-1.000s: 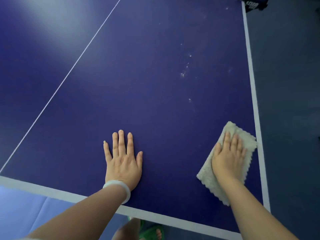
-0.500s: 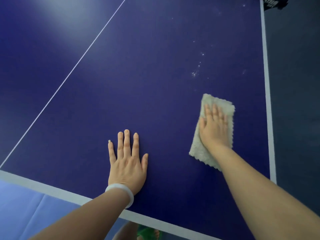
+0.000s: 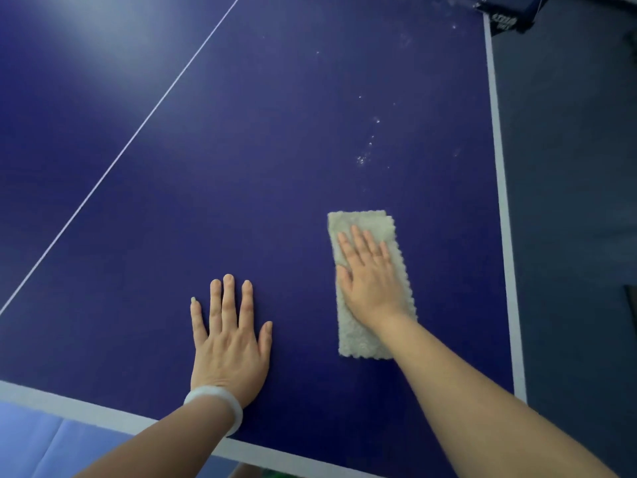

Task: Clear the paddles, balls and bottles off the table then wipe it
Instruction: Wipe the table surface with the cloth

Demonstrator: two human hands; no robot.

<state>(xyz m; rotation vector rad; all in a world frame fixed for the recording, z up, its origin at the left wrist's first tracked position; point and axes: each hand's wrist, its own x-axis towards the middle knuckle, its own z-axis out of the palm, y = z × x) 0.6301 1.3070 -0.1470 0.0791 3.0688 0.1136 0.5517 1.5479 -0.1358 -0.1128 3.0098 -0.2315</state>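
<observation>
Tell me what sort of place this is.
Probably a table tennis room: a blue table with a white edge stripe and thin centre line, and what looks like a net clamp at its far corner.

Dark grey floor point(image 3: 568, 201) along right of frame, pale blue floor panel point(image 3: 31, 439) at lower left, diffuse light glare point(image 3: 86, 39) at upper left.

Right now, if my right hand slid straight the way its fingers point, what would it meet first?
Probably the scatter of white specks on the blue table, slightly right of its line; the right hand presses the beige fleecy cloth.
</observation>
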